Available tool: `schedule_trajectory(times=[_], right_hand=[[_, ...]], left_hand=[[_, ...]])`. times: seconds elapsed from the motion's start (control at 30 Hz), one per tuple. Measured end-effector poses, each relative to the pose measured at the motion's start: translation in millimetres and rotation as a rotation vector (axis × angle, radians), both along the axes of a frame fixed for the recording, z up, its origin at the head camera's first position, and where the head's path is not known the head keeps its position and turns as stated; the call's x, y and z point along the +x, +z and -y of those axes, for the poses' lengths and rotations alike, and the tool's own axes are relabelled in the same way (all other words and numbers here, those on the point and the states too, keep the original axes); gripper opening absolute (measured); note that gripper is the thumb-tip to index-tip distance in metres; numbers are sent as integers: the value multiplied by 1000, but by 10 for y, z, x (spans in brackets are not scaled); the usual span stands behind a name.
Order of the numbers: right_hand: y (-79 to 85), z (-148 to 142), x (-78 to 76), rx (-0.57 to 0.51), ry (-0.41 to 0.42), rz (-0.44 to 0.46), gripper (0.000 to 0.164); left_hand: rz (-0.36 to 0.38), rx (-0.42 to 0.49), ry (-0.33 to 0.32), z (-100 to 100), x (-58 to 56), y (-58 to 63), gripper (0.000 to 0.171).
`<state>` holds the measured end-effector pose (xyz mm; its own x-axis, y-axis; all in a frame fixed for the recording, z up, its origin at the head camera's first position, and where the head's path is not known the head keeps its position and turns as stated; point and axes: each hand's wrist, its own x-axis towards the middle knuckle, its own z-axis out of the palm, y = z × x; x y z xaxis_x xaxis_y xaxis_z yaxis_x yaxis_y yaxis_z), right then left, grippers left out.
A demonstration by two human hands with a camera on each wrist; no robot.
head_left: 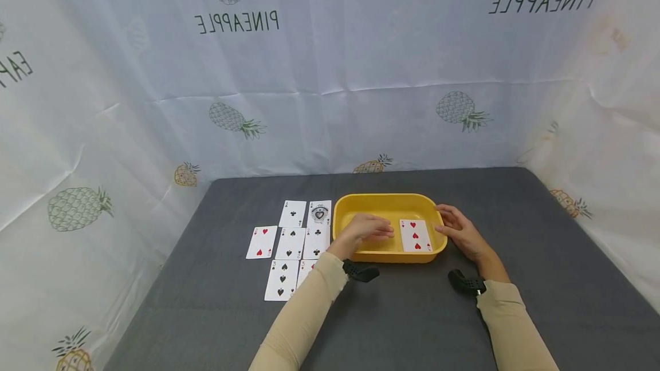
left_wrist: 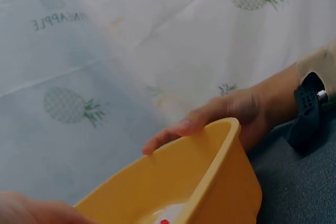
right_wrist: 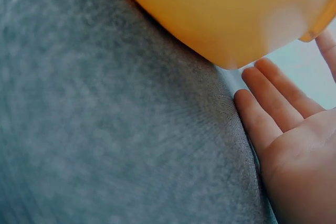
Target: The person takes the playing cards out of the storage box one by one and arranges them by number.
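Note:
A yellow plastic tub [head_left: 387, 257] stands on the dark table, with a three of hearts card [head_left: 415, 235] lying face up inside it. My left hand [head_left: 367, 228] hovers over the tub's left half, fingers fairly straight, and no card shows in it. At the tub's right end is my right hand [head_left: 461, 233]. Its thumb reaches the rim, while the other fingers [right_wrist: 273, 98] extend straight against the outer wall. Left of the tub, several face-up playing cards [head_left: 290, 243] lie in rows, including a two of hearts [head_left: 261, 242] and a three of spades [head_left: 282, 280].
My left forearm and sleeve [head_left: 304, 314] cover part of a red-suited card [head_left: 306, 271] in the front row. Behind the dark grey table [head_left: 206, 314] hangs a white pineapple-print curtain [head_left: 330, 119], which also closes off both sides.

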<state>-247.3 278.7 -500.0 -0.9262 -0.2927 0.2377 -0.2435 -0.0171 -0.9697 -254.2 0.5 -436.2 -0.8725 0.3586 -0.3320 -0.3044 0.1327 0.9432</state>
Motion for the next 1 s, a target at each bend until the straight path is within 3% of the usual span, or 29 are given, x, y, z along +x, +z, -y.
schedule_trajectory(times=[0.23,1.0], right_hand=[[-6,-5,-3,4,-2,21,42],[25,11,2,-32,24,6,41]], left_hand=[[98,-13,52,-168,-32,-23,31],[160,-36,90,-460,2,-19,32]])
